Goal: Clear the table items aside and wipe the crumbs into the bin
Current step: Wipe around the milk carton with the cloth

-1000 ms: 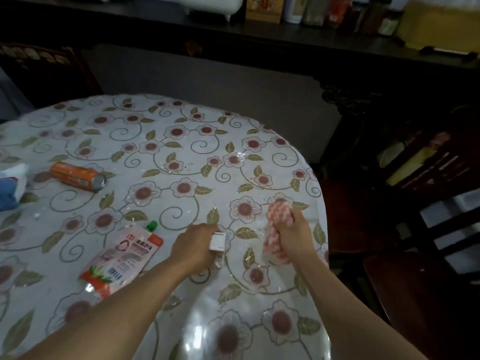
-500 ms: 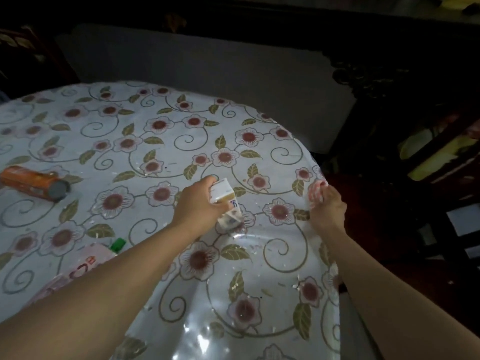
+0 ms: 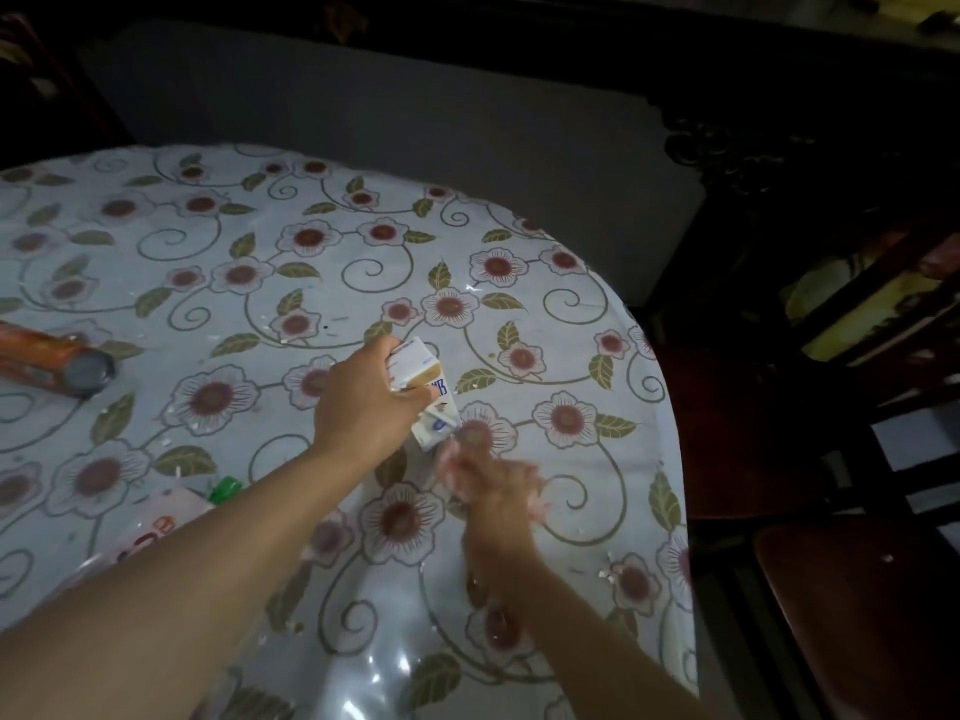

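Note:
My left hand (image 3: pixel 363 407) grips a small white carton (image 3: pixel 423 379) with a tan band and blue print, tilted just above the round table (image 3: pixel 337 262) with its flowered plastic cover. My right hand (image 3: pixel 493 480) is blurred with motion, pressed on the table just right of the carton. It holds a pink and white cloth (image 3: pixel 537 509), mostly hidden under the fingers. Small pale crumbs (image 3: pixel 605 571) dot the cover near the right edge.
An orange can (image 3: pixel 47 356) lies on its side at the left. A pink pouch with a green cap (image 3: pixel 224 488) pokes out from under my left forearm. Dark wooden chairs (image 3: pixel 857 615) stand close to the table's right edge.
My right hand has swept with the cloth from the table's right edge back toward the carton. My left hand holds the carton in much the same place.

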A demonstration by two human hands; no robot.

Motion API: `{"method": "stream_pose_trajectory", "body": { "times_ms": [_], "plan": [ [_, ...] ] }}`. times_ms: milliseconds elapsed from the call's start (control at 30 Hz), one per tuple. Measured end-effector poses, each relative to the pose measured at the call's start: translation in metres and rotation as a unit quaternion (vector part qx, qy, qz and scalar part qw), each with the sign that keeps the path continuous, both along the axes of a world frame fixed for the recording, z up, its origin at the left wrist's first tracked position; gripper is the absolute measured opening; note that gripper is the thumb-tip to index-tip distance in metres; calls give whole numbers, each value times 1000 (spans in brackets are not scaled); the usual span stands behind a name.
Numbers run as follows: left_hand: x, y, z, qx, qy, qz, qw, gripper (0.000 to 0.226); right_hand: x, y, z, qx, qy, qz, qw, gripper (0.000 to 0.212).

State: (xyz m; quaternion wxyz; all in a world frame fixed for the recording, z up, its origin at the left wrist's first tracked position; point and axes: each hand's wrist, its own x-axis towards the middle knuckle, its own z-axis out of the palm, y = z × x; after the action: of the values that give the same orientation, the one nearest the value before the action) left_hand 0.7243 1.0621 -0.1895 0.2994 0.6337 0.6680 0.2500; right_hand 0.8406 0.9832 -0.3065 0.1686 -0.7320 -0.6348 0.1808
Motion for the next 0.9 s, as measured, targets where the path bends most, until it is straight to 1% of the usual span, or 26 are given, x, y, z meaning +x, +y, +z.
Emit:
{"method": "stream_pose_trajectory", "body": {
  "times_ms": [67, 100, 133, 167, 200, 233, 267, 300, 333, 367, 400, 433, 467, 500, 533, 567, 600, 700, 767, 800, 833, 867, 900],
  "plan": [
    [-15, 0, 7, 1, 5, 10, 1000, 27, -28, -24, 1, 32, 67, 129, 989, 40],
    [-23, 1, 10, 3, 6, 17, 1000, 27, -37, -32, 7, 37, 111, 173, 978, 39],
    [-30, 2, 12, 5, 6, 25, 1000, 27, -37, -32, 11, 33, 155, 184, 970, 35],
    [-37, 4, 14, 7, 4, 33, 999, 27, -34, -26, 28, 6, 224, 141, 964, 31],
    [-43, 7, 14, 8, 3, 41, 999, 28, -25, -14, 41, -20, 291, 72, 954, 28],
    [-48, 9, 14, 9, -2, 47, 999, 31, -12, 3, 49, -27, 322, -5, 946, 25],
    [-53, 13, 13, 11, -8, 54, 998, 34, 7, 22, 55, -10, 300, -69, 951, 21],
    [-57, 16, 11, 15, -12, 59, 998, 36, 32, 41, 59, 12, 240, -108, 965, 18],
    [-60, 20, 9, 22, -12, 65, 998, 37, 56, 63, 56, 31, 164, -133, 977, 20],
    [-62, 23, 6, 29, -10, 69, 997, 37, 77, 83, 51, 37, 65, -144, 987, 25],
    [-64, 27, 2, 37, -8, 71, 997, 38, 93, 100, 41, 16, -22, -145, 989, 32],
    [-66, 31, -2, 41, -7, 72, 997, 40, 107, 113, 28, -12, -86, -142, 986, 39],
    [-68, 34, -8, 43, -5, 75, 996, 41, 113, 127, 14, -37, -120, -152, 980, 45],
    [-70, 36, -11, 44, -1, 75, 996, 42, 117, 135, 5, -50, -132, -165, 976, 50],
    [-71, 38, -15, 43, 3, 74, 996, 42, 114, 139, 1, -42, -141, -177, 973, 55],
    [-73, 39, -19, 42, 3, 76, 996, 40, 105, 142, -1, -29, -144, -190, 971, 57],
    [-75, 39, -23, 39, -1, 79, 996, 39, 93, 144, -3, -17, -126, -184, 975, 54],
    [-81, 39, -27, 34, 2, 80, 996, 41, 39, 132, 2, 11, -55, -94, 994, 51],
    [-87, 38, -24, 31, -5, 88, 996, 44, 3, 111, 2, 23, -30, -32, 999, 61],
    [-89, 36, -22, 28, -14, 92, 995, 42, -13, 96, 3, 23, -8, -11, 1000, 65],
    [-92, 35, -19, 25, -21, 94, 995, 36, -28, 82, 4, 35, 22, 22, 999, 64],
    [-95, 34, -16, 24, -20, 95, 995, 28, -43, 66, 6, 44, 53, 75, 995, 58],
    [-97, 32, -13, 23, -12, 95, 995, 23, -57, 45, 5, 66, 74, 128, 987, 45]
  ]
}}
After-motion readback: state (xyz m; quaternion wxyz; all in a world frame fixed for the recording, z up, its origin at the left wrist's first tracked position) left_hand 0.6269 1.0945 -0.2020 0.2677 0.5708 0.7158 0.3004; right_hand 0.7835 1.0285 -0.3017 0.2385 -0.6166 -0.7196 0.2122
